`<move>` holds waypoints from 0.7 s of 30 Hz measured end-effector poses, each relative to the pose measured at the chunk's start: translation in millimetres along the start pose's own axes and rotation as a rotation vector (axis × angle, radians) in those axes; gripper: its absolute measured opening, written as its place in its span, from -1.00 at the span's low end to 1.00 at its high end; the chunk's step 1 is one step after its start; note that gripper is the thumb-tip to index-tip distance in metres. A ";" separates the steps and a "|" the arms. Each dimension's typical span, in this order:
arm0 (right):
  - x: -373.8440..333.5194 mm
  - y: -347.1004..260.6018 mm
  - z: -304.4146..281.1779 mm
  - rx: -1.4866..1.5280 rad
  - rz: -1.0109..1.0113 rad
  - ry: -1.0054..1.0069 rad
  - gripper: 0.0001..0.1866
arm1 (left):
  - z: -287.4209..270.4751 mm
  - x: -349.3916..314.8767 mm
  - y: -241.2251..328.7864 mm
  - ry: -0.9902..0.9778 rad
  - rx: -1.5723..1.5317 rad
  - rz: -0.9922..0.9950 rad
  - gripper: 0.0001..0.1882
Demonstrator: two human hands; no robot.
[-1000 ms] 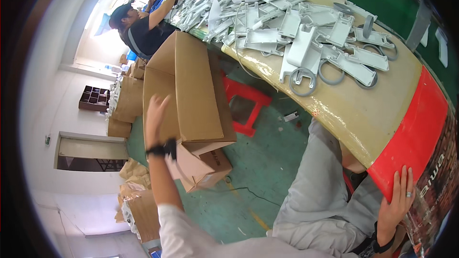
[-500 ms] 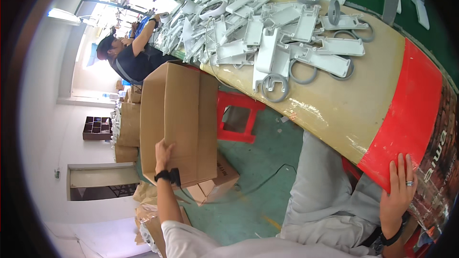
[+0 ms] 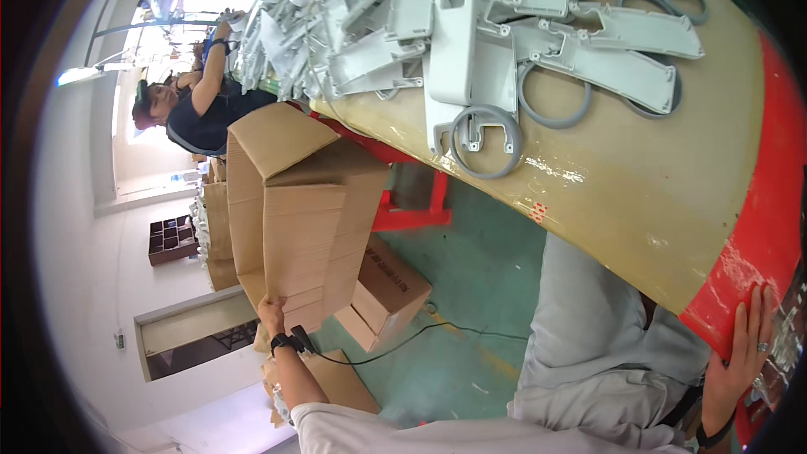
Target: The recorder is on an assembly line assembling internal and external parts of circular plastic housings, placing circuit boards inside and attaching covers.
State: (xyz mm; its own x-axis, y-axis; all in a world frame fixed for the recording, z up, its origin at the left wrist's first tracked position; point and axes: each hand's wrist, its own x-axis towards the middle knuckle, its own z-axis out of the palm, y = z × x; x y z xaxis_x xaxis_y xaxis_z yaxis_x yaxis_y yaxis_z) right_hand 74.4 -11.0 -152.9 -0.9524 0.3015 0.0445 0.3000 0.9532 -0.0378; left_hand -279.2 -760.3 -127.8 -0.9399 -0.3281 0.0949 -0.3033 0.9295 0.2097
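My left hand (image 3: 271,317) grips the lower edge of a large open cardboard box (image 3: 307,244) at my left. The box stands beside the table with its flaps up, and its inside is mostly hidden. A black wristband device with a cable (image 3: 300,339) is on or by my left wrist. My right hand (image 3: 744,349) lies with fingers stretched out on the red strip (image 3: 730,303) near the table's edge. In front of me, white plastic housings (image 3: 454,50) are piled on the table (image 3: 622,176). A grey ring (image 3: 487,143) lies at the near side of the pile.
A red plastic stool (image 3: 416,217) stands under the table's edge, behind the box. A smaller closed carton (image 3: 385,290) sits on the green floor, where a black cable (image 3: 412,340) runs. Another person (image 3: 197,109) works at the far left.
The box has turned and tilted, with a flap now showing at its top. My left hand, still on its edge, is lower in view. The view has shifted nearer the table; my right hand stays on the red strip.
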 end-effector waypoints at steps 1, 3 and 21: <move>-2.5 1.1 3.2 0.006 0.018 0.035 -0.39 | -1.0 2.6 1.3 -0.055 -0.018 -0.034 -0.89; -7.0 3.5 6.2 0.021 0.040 0.061 -0.35 | -1.8 7.2 4.9 -0.079 0.022 -0.006 -0.91; 1.8 -2.8 2.3 0.101 0.007 0.076 -0.40 | 81.4 25.6 305.2 0.648 0.252 0.237 -0.52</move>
State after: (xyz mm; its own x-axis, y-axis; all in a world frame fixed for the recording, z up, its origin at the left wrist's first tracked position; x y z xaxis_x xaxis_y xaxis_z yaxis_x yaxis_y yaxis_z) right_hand 71.8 -13.1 -155.0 -0.9424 0.3125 0.1192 0.2958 0.9451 -0.1390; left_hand -408.6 -471.4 -140.6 -0.7268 -0.0745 0.6828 -0.2034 0.9729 -0.1104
